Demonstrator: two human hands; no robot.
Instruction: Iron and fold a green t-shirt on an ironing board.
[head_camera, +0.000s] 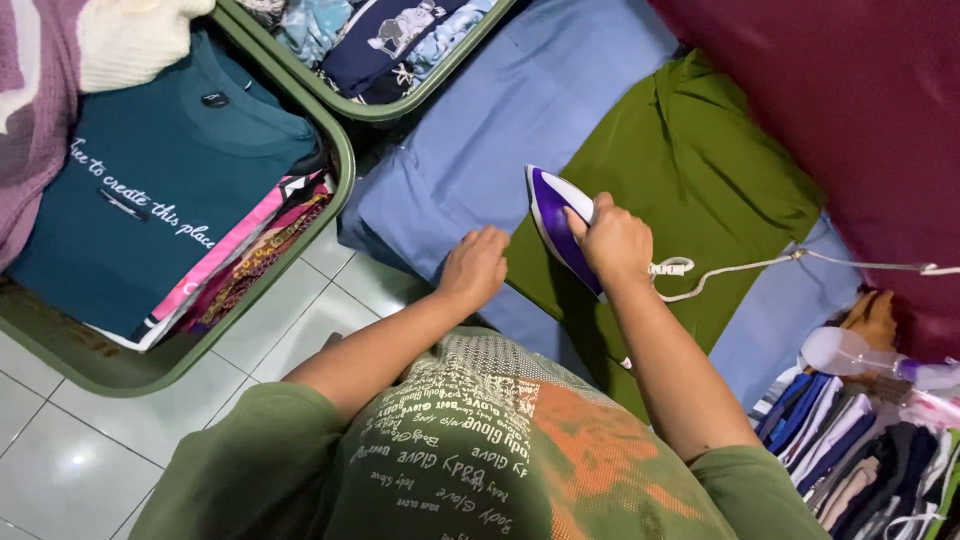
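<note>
Ironing was in hand on the floor: the right hand (617, 240) was wrapped tight around the handle of a purple and white iron (552, 215), fingers closed over the grip, so the handle itself was hidden. The left hand (474, 266) lay just beside it, knuckles up and fingers curled down onto the near edge of an olive green garment (690, 170), apparently pinning the cloth rather than gripping anything.

The iron rested on that garment, under and just ahead of the right hand. Its long axis ran from the hand up and away to the left, with the pointed nose leading toward a blue padded cloth (500, 120) that lay under the green one. A white cord (760, 265) trailed off from the heel, out to the right of the hand.

By its build the iron looked rigid and fairly heavy, with a slick hot sole, so the handle on top seemed the only sound place to hold it. The green cloth looked light, limp and prone to bunching; holding it flat at an edge close to the iron seemed best.
</note>
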